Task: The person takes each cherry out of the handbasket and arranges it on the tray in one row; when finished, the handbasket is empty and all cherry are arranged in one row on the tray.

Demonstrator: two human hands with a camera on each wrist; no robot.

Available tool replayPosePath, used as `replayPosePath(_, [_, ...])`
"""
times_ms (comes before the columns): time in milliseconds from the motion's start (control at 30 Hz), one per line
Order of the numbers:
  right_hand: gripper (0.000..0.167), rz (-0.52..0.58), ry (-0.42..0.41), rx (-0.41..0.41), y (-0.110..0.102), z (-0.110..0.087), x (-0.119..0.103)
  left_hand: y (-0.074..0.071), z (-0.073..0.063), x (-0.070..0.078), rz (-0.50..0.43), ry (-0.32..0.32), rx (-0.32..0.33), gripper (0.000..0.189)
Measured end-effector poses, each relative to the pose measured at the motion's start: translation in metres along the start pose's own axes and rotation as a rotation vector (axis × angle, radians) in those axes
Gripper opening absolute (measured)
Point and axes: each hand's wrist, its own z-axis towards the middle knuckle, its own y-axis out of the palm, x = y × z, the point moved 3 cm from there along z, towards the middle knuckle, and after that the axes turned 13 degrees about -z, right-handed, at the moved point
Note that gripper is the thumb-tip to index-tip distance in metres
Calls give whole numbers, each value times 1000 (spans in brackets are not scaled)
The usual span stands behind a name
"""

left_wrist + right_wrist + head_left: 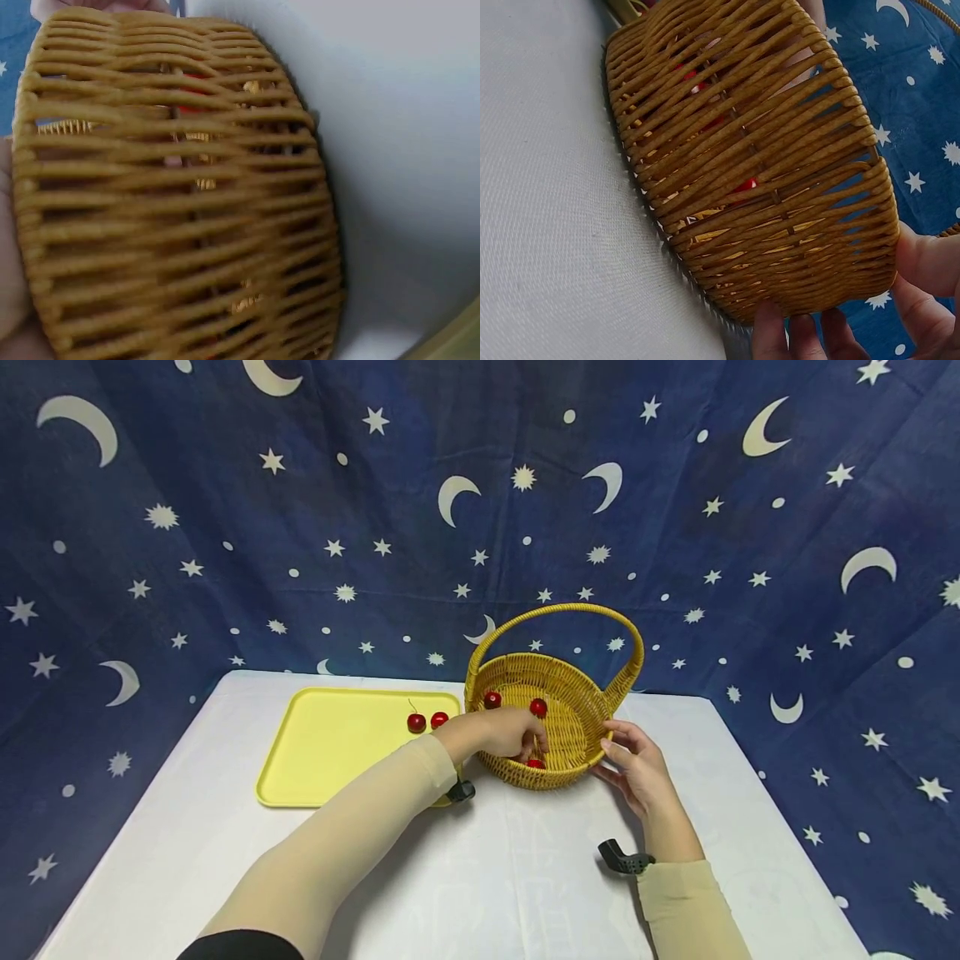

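Observation:
A yellow wicker basket [572,718] with a tall arched handle stands right of the middle, tipped a little toward me. My left hand [512,732] reaches over its left rim with fingers bent down inside. A cherry [535,764] lies right at those fingertips; I cannot tell whether they pinch it. Farther back in the basket are another cherry [538,708] and one by the left wall, a cherry [492,700]. My right hand [637,768] grips the basket's right side, thumb at the rim and fingers [804,336] under the woven wall. Wickerwork [180,225] fills the left wrist view.
Left of the basket lies a yellow tray [330,752], its near right part hidden behind the left forearm. On it are a stemmed cherry [416,722] and a second cherry [439,720]. A white cloth [525,877] covers the table; a starry blue curtain [405,510] hangs behind.

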Motion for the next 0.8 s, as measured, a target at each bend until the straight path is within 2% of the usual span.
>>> replayPosePath(200, [40,-8,5,-1,0,1,-2,5,6,1,61,22,-56,59])
replayPosePath(400, [40,-5,5,-5,0,0,-2,9,7,5,61,30,-59,56])
replayPosePath(633, [40,-13,7,-2,0,-1,-4,7,6,6,-9,59,22,26])
replayPosePath(800, [41,-19,8,-7,0,-2,-3,4,4,7,-13,63,95,19])
